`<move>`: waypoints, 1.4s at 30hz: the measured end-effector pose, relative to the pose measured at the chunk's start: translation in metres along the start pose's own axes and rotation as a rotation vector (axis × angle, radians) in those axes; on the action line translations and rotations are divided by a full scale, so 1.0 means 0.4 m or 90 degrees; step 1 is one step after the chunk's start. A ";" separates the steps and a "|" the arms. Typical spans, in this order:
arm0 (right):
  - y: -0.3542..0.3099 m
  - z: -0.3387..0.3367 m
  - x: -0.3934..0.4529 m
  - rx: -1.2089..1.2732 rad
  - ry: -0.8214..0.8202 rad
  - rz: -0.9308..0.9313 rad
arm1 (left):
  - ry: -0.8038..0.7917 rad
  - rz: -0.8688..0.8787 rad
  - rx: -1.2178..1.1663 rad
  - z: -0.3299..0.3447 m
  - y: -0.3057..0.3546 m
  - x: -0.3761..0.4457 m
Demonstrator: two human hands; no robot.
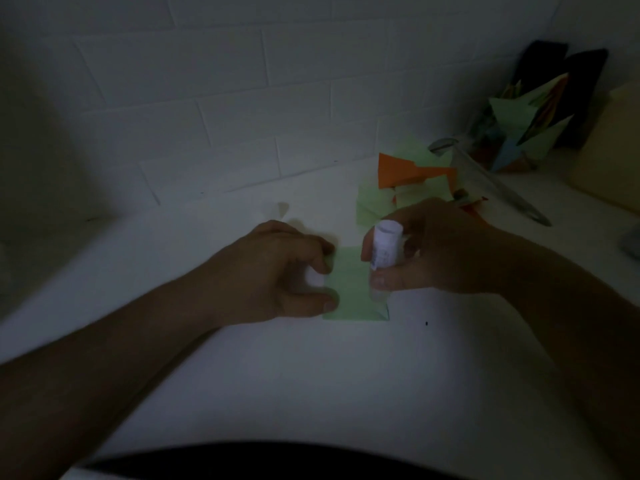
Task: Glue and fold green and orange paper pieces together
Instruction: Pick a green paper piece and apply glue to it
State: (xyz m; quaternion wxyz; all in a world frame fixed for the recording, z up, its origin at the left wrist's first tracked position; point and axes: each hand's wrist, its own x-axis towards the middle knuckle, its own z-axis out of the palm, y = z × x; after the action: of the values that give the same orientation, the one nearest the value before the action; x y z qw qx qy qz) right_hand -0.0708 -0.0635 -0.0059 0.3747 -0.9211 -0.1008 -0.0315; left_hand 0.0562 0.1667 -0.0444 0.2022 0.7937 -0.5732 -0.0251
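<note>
The room is dim, so small things are hard to see. A green paper piece (353,292) lies flat on the white table (311,375), a bit right of the middle of the frame. It looks longer up-and-down in the frame than side to side.

The left hand (277,271) comes in from the lower left. Its fingers are curled, and the fingertips and thumb press on the left edge of the green paper to keep it from sliding.

The right hand (433,251) comes in from the right. Its fingers wrap around a white glue stick (384,245). The stick stands almost upright, and its low end points down at the right part of the green paper (I cannot tell if the tip is touching the paper yet).

So the paper sits right between the two hands, with both touching or nearly touching it. The right hand has the glue, so I think it does the next bit: rubbing glue along the paper's long side while the left hand holds it still.

Above the right hand, toward the upper right, lies a pile of more green pieces (374,202) and an orange paper piece (401,171). The right hand is nearer to that pile.
</note>
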 end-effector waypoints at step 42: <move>0.011 -0.006 -0.010 0.171 -0.087 0.052 | 0.026 -0.002 -0.003 0.007 -0.009 -0.003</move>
State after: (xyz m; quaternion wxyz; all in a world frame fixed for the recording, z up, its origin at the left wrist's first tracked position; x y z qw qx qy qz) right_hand -0.0738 -0.0690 -0.0076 0.4876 -0.8661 -0.0916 0.0607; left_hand 0.0582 0.1680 -0.0486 0.2158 0.7942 -0.5680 -0.0107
